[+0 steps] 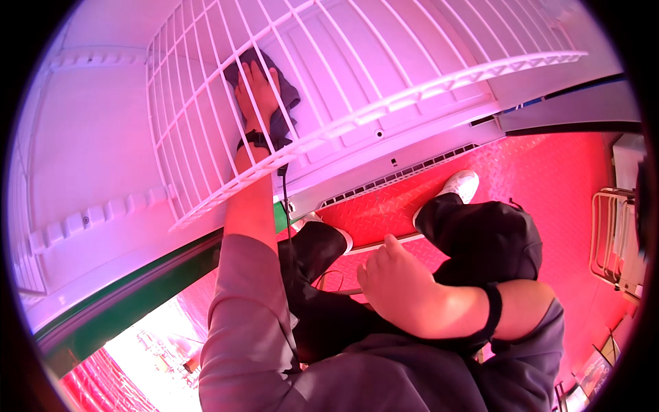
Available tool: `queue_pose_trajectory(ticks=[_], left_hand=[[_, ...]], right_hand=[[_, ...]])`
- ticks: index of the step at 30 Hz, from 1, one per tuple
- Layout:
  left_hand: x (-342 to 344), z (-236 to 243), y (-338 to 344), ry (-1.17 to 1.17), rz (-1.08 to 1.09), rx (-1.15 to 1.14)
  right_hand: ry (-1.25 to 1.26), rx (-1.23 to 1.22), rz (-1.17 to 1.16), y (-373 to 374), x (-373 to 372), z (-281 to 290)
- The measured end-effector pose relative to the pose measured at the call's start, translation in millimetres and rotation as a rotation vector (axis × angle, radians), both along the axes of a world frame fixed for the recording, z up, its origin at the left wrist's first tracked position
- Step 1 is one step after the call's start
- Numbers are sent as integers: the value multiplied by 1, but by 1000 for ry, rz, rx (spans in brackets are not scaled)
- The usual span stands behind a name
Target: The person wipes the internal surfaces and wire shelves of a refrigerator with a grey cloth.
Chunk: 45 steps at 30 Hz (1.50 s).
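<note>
Seen through the wires of a white wire shelf [322, 130], my left hand [257, 93] presses down on a dark grey cloth [287, 96]. Its fingers lie over the cloth and hold it against the white inner floor of a refrigerator cabinet [329, 151]. The cloth's part under the palm is hidden. A black band with a small device circles my left wrist, and a thin dark cable hangs from it. My right hand [395, 278] is apart from the cabinet, above my lap, with its fingers curled in and nothing seen in them.
A dark vent grille [398, 175] runs along the cabinet's lower front. Green trim [130, 292] borders its left edge. My shoes stand on red, patterned metal flooring [535, 178]. Folded metal-framed items [611, 233] stand at the right. The open cabinet door [570, 113] extends at upper right.
</note>
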<state>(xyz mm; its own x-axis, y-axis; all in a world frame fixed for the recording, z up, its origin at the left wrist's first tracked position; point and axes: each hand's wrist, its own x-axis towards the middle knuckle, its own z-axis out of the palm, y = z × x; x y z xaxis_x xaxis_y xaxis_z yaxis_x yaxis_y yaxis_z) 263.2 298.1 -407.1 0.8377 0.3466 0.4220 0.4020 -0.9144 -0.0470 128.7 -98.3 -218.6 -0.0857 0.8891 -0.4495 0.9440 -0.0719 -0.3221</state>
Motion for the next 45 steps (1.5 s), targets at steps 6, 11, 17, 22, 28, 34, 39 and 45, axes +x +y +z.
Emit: queue_pose_trajectory(ticks=[6,11,17,22,28,34,39,45], left_hand=[[-27,-5,-19,0,-32,88],[-49,-20,-12,79,-30,163],[-73,-1,-64,208,113,-83],[-99,6,-86,172,104,-133],[-122,6,-107,169,97,-128],[-137,3,-118,142,94,-103],[-145,5,-124,160,95,-123],[-151,5,-134,176,121,-137]], right_hand=[[20,-19,-30,5,1,-12],[49,21,-50,7,8,-24],[102,-27,-89,14,23,-34],[101,11,-159,17,34,-37],[112,-41,-181,22,38,-33],[96,-88,-157,26,38,-34],[84,-63,-180,25,38,-35],[137,-69,-189,26,36,-36]])
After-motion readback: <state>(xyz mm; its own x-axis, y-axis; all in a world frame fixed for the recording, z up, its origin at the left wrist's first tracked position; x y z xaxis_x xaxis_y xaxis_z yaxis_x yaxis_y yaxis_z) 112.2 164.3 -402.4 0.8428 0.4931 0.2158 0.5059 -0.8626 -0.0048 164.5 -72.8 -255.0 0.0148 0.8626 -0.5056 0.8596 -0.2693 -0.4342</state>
